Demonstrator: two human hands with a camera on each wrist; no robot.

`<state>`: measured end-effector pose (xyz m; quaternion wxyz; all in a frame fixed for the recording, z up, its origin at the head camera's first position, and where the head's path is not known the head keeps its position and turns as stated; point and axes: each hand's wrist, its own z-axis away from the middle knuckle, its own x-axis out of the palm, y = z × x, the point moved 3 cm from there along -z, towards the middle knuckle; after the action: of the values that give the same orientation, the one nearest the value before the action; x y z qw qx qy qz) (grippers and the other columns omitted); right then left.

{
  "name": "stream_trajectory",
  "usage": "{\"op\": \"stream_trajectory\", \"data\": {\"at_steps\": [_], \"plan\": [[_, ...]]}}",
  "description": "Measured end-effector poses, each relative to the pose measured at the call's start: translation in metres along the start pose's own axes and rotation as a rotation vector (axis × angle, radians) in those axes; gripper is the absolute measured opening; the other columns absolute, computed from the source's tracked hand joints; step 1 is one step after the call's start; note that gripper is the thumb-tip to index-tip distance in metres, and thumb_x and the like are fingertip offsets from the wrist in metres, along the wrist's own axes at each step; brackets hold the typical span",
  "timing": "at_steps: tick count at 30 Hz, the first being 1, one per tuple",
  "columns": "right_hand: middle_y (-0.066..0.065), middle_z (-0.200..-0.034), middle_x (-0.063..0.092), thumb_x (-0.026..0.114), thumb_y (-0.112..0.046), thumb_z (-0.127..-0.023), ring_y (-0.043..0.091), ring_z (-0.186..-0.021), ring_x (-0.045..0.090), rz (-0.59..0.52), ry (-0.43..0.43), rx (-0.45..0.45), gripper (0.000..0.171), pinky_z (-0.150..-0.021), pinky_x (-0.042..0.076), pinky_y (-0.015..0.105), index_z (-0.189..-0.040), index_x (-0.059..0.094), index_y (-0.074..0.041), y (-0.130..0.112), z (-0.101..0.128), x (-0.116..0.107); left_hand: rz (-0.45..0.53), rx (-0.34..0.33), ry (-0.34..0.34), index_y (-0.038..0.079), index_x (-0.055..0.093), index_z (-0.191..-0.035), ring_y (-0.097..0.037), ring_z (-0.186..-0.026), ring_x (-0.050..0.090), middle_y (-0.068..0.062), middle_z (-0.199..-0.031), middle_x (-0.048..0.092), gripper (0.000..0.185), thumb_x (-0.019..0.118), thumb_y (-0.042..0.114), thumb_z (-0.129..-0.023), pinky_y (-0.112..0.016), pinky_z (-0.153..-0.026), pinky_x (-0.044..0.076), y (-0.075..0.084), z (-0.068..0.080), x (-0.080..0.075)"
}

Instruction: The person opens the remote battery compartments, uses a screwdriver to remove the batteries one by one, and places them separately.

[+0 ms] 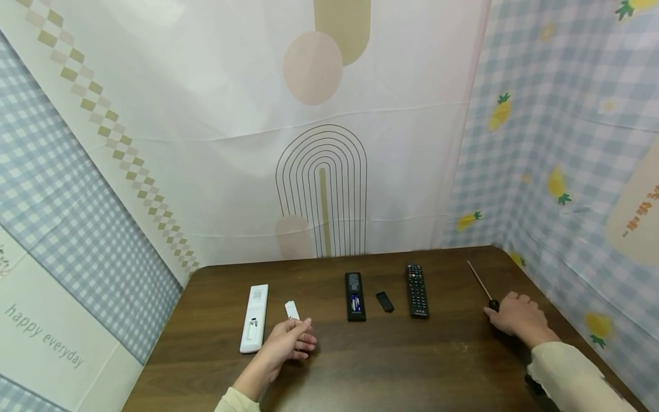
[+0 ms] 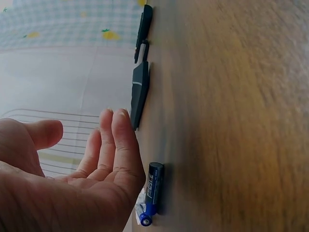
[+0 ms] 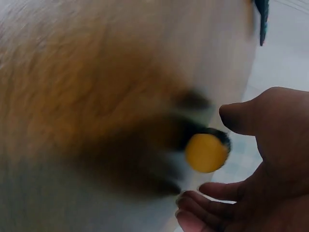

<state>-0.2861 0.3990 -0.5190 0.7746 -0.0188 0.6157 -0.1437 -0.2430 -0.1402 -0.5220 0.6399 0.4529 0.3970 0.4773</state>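
My left hand [image 1: 290, 342] rests on the brown table [image 1: 391, 366] with its fingers [image 2: 118, 145] straight and holding nothing. Two blue batteries [image 2: 150, 194] lie on the wood right beside those fingers. A small white battery cover [image 1: 292, 309] lies just beyond the hand, and a white remote [image 1: 254, 317] lies to its left. My right hand [image 1: 517, 317] hovers over the handle of a screwdriver [image 1: 479, 280]. The handle's yellow end [image 3: 206, 152] shows blurred between thumb and fingers, which are spread and not closed on it.
A black remote [image 1: 355, 296] lies back up at mid-table with its battery bay open and a blue battery inside. Its black cover [image 1: 384, 301] and a second black remote [image 1: 417, 290] lie to the right. Cloth walls close in on three sides.
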Motion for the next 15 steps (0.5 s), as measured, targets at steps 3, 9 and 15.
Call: {"op": "stream_trajectory", "data": {"at_steps": [3,9,15], "plan": [[0.056,-0.125,0.044,0.052,-0.044,-0.109,0.065,-0.105,0.055,-0.004,-0.034,-0.013,0.084,-0.087,0.05,0.068,-0.136,0.032,0.033,0.003,-0.005,0.003,-0.001,0.0,0.006,-0.007,0.059,-0.122,-0.014,-0.081,0.071,-0.007,-0.094,0.075,0.048,0.055,0.04,-0.111,-0.029,-0.07,0.061,-0.001,-0.001,0.0],[0.045,-0.125,0.06,0.046,-0.032,-0.112,0.056,-0.103,0.064,-0.003,-0.108,-0.002,0.064,-0.092,0.048,0.068,-0.137,0.038,0.027,0.002,-0.012,0.005,0.015,0.0,-0.005,-0.007,0.058,-0.124,-0.014,-0.082,0.071,-0.007,-0.095,0.075,0.049,0.056,0.041,-0.111,-0.029,-0.071,0.061,-0.001,0.001,0.001],[0.038,-0.112,0.065,0.042,-0.026,-0.112,0.043,-0.09,0.065,-0.006,-0.106,0.007,0.056,-0.078,0.053,0.058,-0.132,0.041,0.026,0.005,-0.013,0.008,0.012,-0.006,-0.026,-0.009,0.056,-0.127,-0.013,-0.083,0.071,-0.006,-0.096,0.075,0.05,0.053,0.039,-0.112,-0.027,-0.071,0.061,0.0,0.004,0.003]]}}
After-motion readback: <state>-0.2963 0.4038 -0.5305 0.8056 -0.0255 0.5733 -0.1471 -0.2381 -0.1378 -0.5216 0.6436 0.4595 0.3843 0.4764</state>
